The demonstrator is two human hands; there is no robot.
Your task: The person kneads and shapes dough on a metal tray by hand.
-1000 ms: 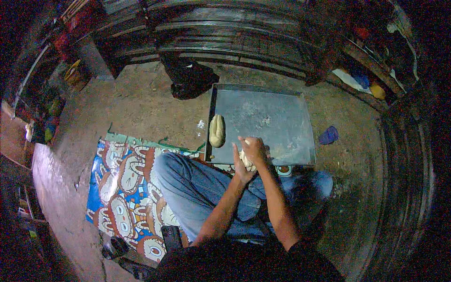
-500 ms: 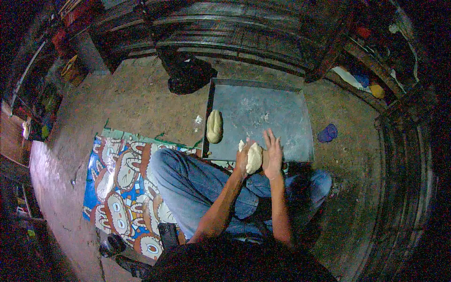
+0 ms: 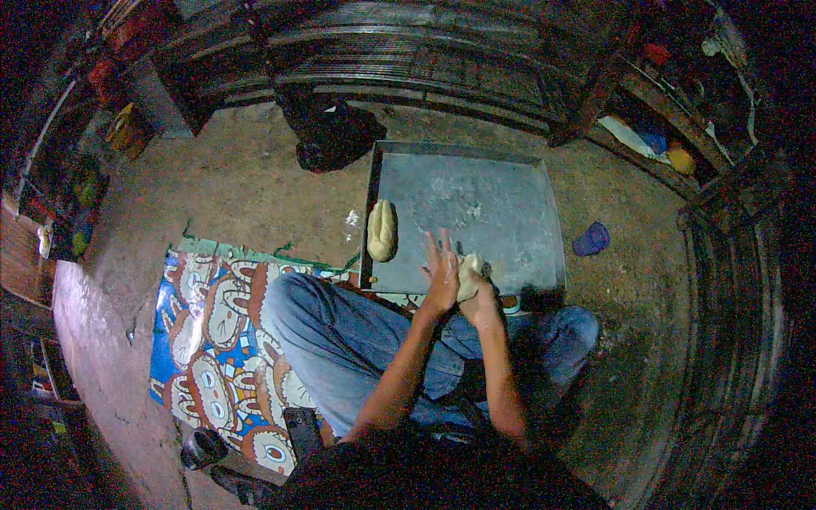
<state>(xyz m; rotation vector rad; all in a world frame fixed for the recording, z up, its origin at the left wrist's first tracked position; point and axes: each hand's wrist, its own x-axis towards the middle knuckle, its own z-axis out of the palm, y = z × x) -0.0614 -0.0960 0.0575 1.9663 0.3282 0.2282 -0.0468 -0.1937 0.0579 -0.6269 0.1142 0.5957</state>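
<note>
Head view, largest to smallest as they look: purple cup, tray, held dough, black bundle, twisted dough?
1. Tray
2. Black bundle
3. Twisted dough
Unranked below these: purple cup and held dough look close; the latter is partly hidden.

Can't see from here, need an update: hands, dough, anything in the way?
Left hand open, beside dough lump, contact unclear. Right hand holding lump by near edge of tray. Nothing seen blocking; long dough piece at tray's left.

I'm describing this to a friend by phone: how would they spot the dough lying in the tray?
Find the big grey tray on the floor. Inside, along its left side, lies a long, pale, grooved piece of dough. Unlike the lump in the right hand, this one lies unheld.
</note>
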